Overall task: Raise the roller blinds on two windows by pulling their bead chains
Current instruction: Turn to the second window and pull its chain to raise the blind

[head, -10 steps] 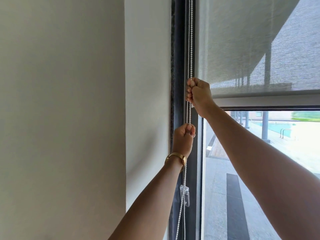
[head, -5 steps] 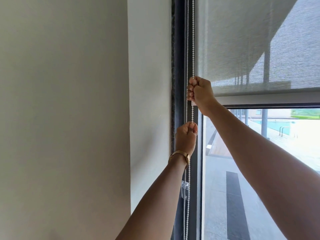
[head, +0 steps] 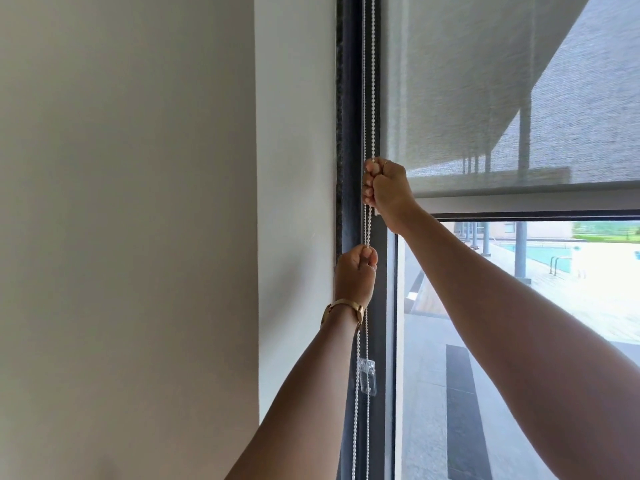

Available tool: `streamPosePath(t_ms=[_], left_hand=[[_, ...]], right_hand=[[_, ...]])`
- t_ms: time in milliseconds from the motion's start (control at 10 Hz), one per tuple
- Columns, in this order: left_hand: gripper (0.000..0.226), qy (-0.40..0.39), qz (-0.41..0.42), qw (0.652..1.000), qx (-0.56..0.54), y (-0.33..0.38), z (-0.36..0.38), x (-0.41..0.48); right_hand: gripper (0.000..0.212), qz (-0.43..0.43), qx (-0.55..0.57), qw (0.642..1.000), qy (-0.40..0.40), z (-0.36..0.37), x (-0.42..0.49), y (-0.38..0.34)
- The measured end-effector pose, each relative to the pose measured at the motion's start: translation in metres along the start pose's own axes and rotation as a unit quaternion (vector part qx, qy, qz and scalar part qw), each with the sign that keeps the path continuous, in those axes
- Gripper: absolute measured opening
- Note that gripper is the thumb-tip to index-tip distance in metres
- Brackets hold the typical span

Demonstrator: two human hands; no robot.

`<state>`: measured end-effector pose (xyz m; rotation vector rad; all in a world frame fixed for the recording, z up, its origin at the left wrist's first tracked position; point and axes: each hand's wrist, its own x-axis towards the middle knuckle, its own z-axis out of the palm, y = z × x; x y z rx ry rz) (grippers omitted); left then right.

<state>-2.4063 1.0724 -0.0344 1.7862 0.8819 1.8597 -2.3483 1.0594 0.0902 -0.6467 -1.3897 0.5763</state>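
Note:
A white bead chain [head: 367, 98] hangs in two strands along the dark window frame [head: 349, 133]. My right hand [head: 388, 188] is fisted on the chain, level with the blind's bottom bar [head: 519, 199]. My left hand [head: 356, 271], with a gold bracelet at the wrist, grips the chain a little lower. The grey semi-sheer roller blind [head: 485, 91] covers the upper part of the window; its hem sits just above mid-height. A clear plastic chain connector [head: 367, 375] hangs below my left wrist.
A beige wall [head: 121, 202] and a white reveal [head: 294, 168] fill the left. Through the bare lower glass [head: 450, 393] I see a paved terrace, columns and a pool outside.
Both hands stay gripped on the chain and hold nearly the same places. The blind's bottom bar has edged slightly upward in the view across the frames.

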Motion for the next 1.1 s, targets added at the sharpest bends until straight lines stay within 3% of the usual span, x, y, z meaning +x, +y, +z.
streamPosePath(t_ms=[500,800,900,1100], left_hand=[[0.033,0.002,-0.027,1.000,0.007,-0.004,-0.006,-0.012],[0.031,-0.039,-0.051,0.997,-0.039,-0.003,-0.003,-0.007],[0.028,-0.017,-0.004,0.999,0.037,-0.003,0.003,-0.012],[0.065,0.096,0.108,0.961,0.237,0.005,0.019,-0.033]], right_hand=[[0.043,0.007,0.020,1.000,-0.005,0.006,-0.008,0.009],[0.035,-0.006,-0.036,0.999,-0.021,-0.011,0.002,0.012],[0.028,-0.002,-0.083,0.995,-0.054,-0.023,-0.009,0.010],[0.028,-0.006,-0.281,0.959,-0.035,-0.060,-0.041,-0.008]])
